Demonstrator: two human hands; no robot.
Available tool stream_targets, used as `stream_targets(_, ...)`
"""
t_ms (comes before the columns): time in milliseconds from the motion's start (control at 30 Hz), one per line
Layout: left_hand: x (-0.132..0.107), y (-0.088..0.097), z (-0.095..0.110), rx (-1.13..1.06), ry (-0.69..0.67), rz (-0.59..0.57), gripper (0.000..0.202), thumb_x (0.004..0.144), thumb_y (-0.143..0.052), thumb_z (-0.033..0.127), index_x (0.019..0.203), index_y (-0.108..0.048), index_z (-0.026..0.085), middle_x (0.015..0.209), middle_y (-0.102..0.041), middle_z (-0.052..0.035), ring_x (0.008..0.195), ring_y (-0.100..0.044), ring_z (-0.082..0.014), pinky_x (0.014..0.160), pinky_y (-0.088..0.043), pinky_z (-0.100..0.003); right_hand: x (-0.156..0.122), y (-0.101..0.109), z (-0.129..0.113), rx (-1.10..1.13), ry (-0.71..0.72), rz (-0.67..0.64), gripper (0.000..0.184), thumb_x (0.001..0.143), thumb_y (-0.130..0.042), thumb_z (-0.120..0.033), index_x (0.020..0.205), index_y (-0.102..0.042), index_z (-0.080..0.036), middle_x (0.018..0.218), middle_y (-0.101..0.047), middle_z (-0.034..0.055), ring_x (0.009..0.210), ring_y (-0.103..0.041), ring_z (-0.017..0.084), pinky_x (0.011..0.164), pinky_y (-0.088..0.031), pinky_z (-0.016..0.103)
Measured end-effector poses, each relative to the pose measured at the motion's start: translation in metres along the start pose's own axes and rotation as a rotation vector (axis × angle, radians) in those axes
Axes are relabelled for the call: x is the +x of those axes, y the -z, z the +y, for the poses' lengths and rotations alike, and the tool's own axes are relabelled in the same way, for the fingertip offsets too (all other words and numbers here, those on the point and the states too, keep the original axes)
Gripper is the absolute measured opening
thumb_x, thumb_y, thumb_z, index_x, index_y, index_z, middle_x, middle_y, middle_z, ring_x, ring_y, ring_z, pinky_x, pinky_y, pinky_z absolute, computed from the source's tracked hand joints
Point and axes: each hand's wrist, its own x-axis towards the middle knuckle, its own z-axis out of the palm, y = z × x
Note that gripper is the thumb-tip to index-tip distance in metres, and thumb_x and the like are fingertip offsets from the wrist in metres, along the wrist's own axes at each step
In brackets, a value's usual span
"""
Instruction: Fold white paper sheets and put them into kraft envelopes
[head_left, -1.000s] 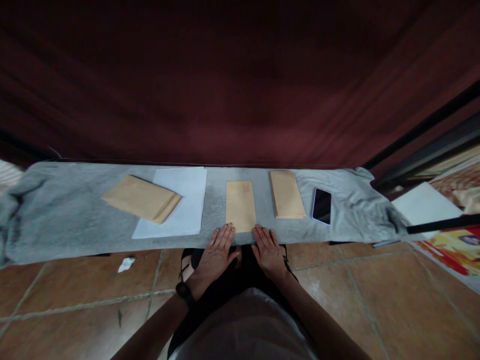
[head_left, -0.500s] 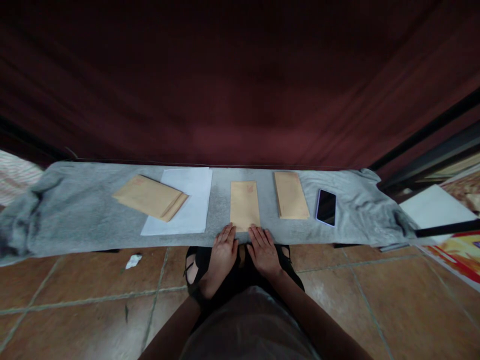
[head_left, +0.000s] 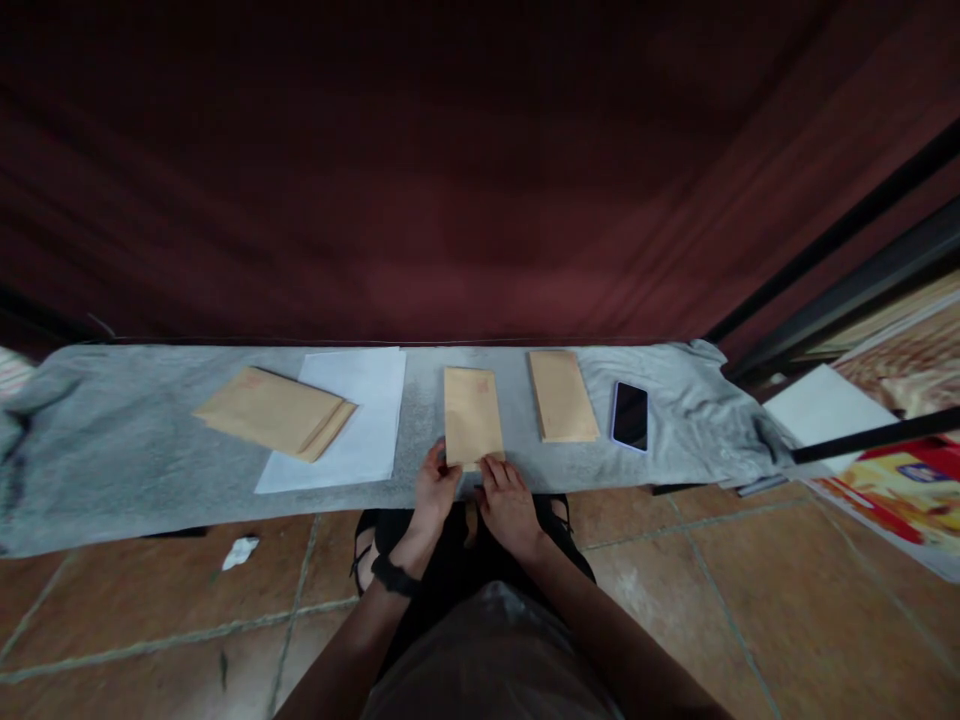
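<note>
Centrally, a brown envelope (head_left: pixel 472 415) lay flat or nearly so on a grey cloth (head_left: pixel 421 400), right in front of the person, its near short edge close to the cloth's front border; faint reddish print showed toward its far right corner. The left hand (head_left: pixel 436 492) was gathered at the near left corner, thumb and fingers drawn close about it; the right hand (head_left: pixel 510 508) had its fingertips on the near edge, toward the right corner; the two hands stood a little apart, and from where I stood I could not tell how firmly either gripped, the underside being hidden.

The envelope looked light, thin and pliable; it would probably crease sooner than tear, and might slide on the cloth if pushed from one side; the near corners seemed the best hold, thumbs above and fingers beneath, with little pressure on the middle; whether it contained anything could not be seen.

To the left, a stack of brown envelopes (head_left: pixel 264 408) lay aslant, partly over white paper (head_left: pixel 375 405); to the right lay a smaller envelope pile (head_left: pixel 564 395), and beyond it a phone (head_left: pixel 630 416), dark screen upward.
</note>
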Motion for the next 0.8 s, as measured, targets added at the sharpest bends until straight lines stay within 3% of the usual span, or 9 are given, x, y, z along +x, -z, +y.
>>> stream_targets(67, -0.003, -0.004, 0.017, -0.038, 0.017, -0.004, 0.039, 0.084, -0.056, 0.022, 0.122, -0.059, 0.015, 0.108, -0.074, -0.0108, 0.091, -0.072, -0.0220, 0.082, -0.059, -0.038, 0.007, 0.005, -0.002, -0.020, -0.044, -0.007, 0.047, 0.098, -0.051, -0.026, 0.143, -0.053, -0.013, 0.143, -0.059, 0.0147, 0.121, -0.061, 0.029, 0.102, -0.053, 0.042)
stream_targets(167, -0.006, -0.010, 0.045, -0.120, 0.075, -0.034, 0.041, 0.082, -0.060, 0.025, 0.122, -0.062, 0.017, 0.099, -0.075, -0.0065, 0.088, -0.071, -0.0205, 0.083, -0.058, -0.037, 0.017, 0.013, 0.001, 0.003, -0.109, 0.002, 0.044, 0.097, -0.046, -0.016, 0.140, -0.056, -0.016, 0.139, -0.062, 0.0145, 0.112, -0.066, 0.026, 0.090, -0.057, 0.035)
stream_targets(233, -0.008, -0.013, 0.062, -0.165, 0.094, -0.090, 0.048, 0.081, -0.065, 0.029, 0.127, -0.060, 0.018, 0.091, -0.072, -0.0027, 0.085, -0.069, -0.0179, 0.084, -0.056, -0.034, 0.024, 0.019, 0.008, 0.113, -0.172, 0.046, 0.045, 0.095, -0.042, -0.009, 0.136, -0.059, -0.018, 0.131, -0.067, 0.0138, 0.106, -0.068, 0.024, 0.084, -0.056, 0.032)
stream_targets(300, -0.011, -0.013, 0.072, -0.201, 0.112, -0.087, 0.053, 0.079, -0.071, 0.035, 0.128, -0.061, 0.019, 0.096, -0.071, -0.0033, 0.090, -0.068, -0.0175, 0.085, -0.055, -0.032, 0.029, 0.024, 0.017, 0.322, -0.280, 0.127, 0.036, 0.096, -0.042, -0.012, 0.121, -0.067, -0.019, 0.116, -0.073, 0.0128, 0.095, -0.070, 0.022, 0.081, -0.055, 0.030)
stream_targets(433, -0.021, -0.013, 0.073, -0.324, 0.325, 0.023, 0.055, 0.075, -0.077, 0.046, 0.121, -0.065, 0.019, 0.105, -0.071, -0.0078, 0.097, -0.068, -0.0213, 0.086, -0.054, -0.034, 0.033, 0.024, 0.026, 0.958, -0.532, 0.274, 0.022, 0.092, -0.056, -0.038, 0.087, -0.068, -0.021, 0.090, -0.072, 0.0061, 0.074, -0.067, 0.018, 0.070, -0.055, 0.029)
stream_targets(567, -0.031, -0.016, 0.063, -0.523, 0.540, -0.126, 0.056, 0.068, -0.082, 0.048, 0.111, -0.066, 0.017, 0.091, -0.074, -0.0069, 0.079, -0.071, -0.0206, 0.073, -0.056, -0.033, 0.020, 0.017, 0.017, 1.552, -0.711, 0.179, 0.029, 0.073, -0.076, -0.046, 0.085, -0.067, -0.021, 0.081, -0.071, 0.0007, 0.068, -0.065, 0.017, 0.067, -0.055, 0.030)
stream_targets(667, -0.033, -0.020, 0.058, -0.497, 0.508, -0.146, 0.052, 0.059, -0.086, 0.039, 0.101, -0.067, 0.016, 0.078, -0.072, -0.0022, 0.065, -0.066, -0.0156, 0.061, -0.051, -0.026, 0.009, 0.015, 0.011, 1.693, -0.784, 0.125, 0.033, 0.067, -0.081, -0.045, 0.086, -0.068, -0.022, 0.079, -0.071, -0.0009, 0.067, -0.066, 0.017, 0.067, -0.057, 0.031)
stream_targets(800, -0.030, -0.020, 0.059, -0.403, 0.455, -0.175, 0.047, 0.060, -0.082, 0.036, 0.099, -0.066, 0.017, 0.068, -0.069, 0.0016, 0.057, -0.061, -0.0132, 0.057, -0.048, -0.025, 0.005, 0.017, 0.015, 1.743, -0.877, 0.127, 0.041, 0.060, -0.088, -0.047, 0.083, -0.067, -0.020, 0.072, -0.069, -0.0016, 0.062, -0.066, 0.017, 0.064, -0.057, 0.031)
